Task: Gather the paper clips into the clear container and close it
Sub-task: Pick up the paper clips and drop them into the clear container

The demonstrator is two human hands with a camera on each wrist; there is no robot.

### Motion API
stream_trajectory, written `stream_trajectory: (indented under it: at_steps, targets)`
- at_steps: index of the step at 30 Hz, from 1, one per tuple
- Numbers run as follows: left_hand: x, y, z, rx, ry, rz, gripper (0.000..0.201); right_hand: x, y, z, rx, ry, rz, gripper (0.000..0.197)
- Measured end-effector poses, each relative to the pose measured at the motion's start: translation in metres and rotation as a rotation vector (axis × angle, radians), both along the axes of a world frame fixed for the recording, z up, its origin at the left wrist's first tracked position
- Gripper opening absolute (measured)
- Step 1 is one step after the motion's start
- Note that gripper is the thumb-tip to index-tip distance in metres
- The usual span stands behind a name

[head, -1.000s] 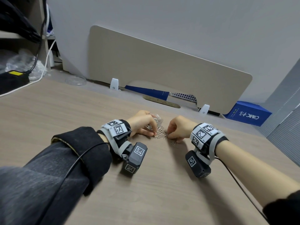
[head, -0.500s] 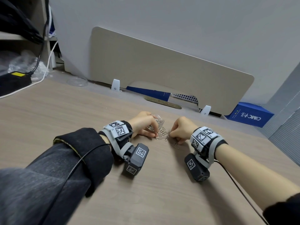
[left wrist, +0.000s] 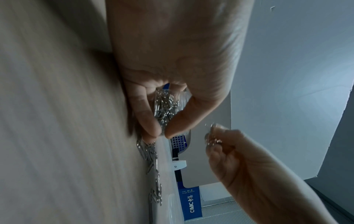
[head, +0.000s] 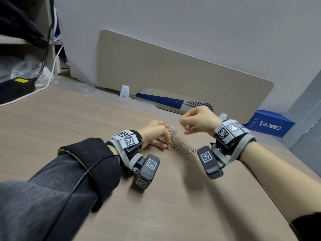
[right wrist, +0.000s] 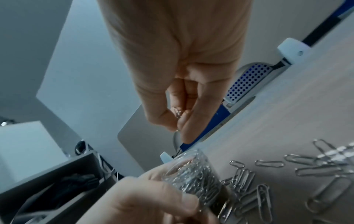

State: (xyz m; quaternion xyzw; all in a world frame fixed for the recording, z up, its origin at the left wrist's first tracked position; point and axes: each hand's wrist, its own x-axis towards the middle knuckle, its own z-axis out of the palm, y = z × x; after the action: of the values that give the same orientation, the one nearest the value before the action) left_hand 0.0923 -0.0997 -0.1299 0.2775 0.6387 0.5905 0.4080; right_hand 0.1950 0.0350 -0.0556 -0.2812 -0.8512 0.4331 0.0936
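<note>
My left hand [head: 156, 136] rests on the wooden desk [head: 69, 129] and grips the small clear container [head: 169, 128], which is packed with silver paper clips [right wrist: 193, 171]. My right hand [head: 189, 123] is raised just right of and above the container and pinches a few paper clips [right wrist: 178, 113] between thumb and fingers. Several loose paper clips [head: 181, 147] lie scattered on the desk between the two wrists, right beside the container [left wrist: 167, 104]. The container's mouth is hidden by my left fingers.
A clear round lid [head: 83, 87] lies at the desk's far left edge. A beige divider panel [head: 173, 75] stands along the back. A blue box [head: 271, 126] sits at the right, and a black adapter with cables [head: 15, 89] at the left.
My right hand has lifted off the desk with a few clips pinched and moved up and right above the container. The left hand has stayed on the container.
</note>
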Motion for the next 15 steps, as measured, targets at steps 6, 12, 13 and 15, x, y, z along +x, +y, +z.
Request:
stream_trajectory:
  at_steps: [6,12,13,15]
  targets:
    - [0.001,-0.001,0.001,0.004,0.008,-0.011,0.035,-0.016,-0.022,-0.006,0.112,0.001,0.095,0.015]
    - [0.000,0.000,0.001,0.004,-0.028,0.016,0.052,-0.010,-0.007,-0.006,0.198,0.007,-0.067,0.013]
    - [0.000,-0.001,0.001,0.003,-0.029,0.023,0.053,-0.006,-0.003,-0.007,0.204,-0.039,-0.092,0.013]
    - [0.000,-0.001,0.002,0.004,-0.032,0.034,0.055,0.005,0.008,-0.011,0.239,-0.248,-0.099,0.016]
